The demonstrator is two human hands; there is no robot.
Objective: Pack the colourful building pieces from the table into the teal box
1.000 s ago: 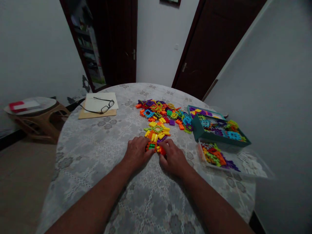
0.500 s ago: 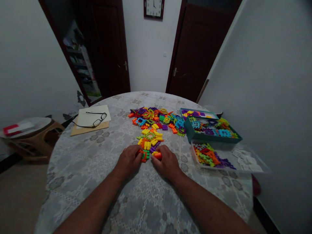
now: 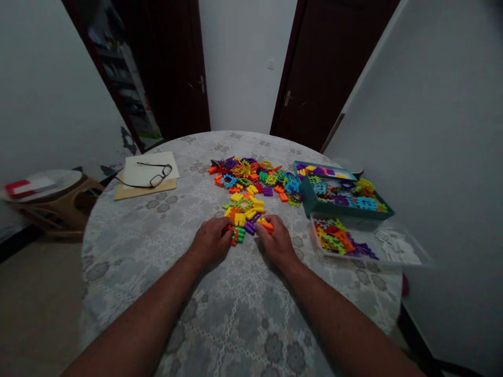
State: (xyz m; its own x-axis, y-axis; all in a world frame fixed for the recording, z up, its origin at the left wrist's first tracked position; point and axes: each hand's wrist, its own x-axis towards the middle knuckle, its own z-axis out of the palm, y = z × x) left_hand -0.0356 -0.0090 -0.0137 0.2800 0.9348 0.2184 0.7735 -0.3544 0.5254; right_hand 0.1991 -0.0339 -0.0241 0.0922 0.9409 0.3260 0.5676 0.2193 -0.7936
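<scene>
Head view, left to right. Eyeglasses [image 3: 156, 180] sit on a cream sheet [image 3: 143, 174] by the far-left edge of your cloth-covered table [image 3: 236, 324]. Your left hand [image 3: 211, 241] has thumb and fingers closed on an orange-and-green block [image 3: 238, 235]. Just beyond: a mostly yellow cluster [image 3: 240, 217], apparently joined; can't confirm every link. Loose interlocking pieces [image 3: 251, 174] are heaped toward the far edge. A purple block [image 3: 250, 227] lies between your hands; can't tell if it's attached. Your right hand [image 3: 276, 242] pinches an orange-and-yellow block [image 3: 267, 226], apart from the left-hand one. Near the right edge: teal box [image 3: 334, 208] and clear tub [image 3: 341, 255], both holding pieces.

Progress, my read: partway. Cluster looks formed, your two held blocks look unjoined to each other, heap and boxes hold plenty unused.
</scene>
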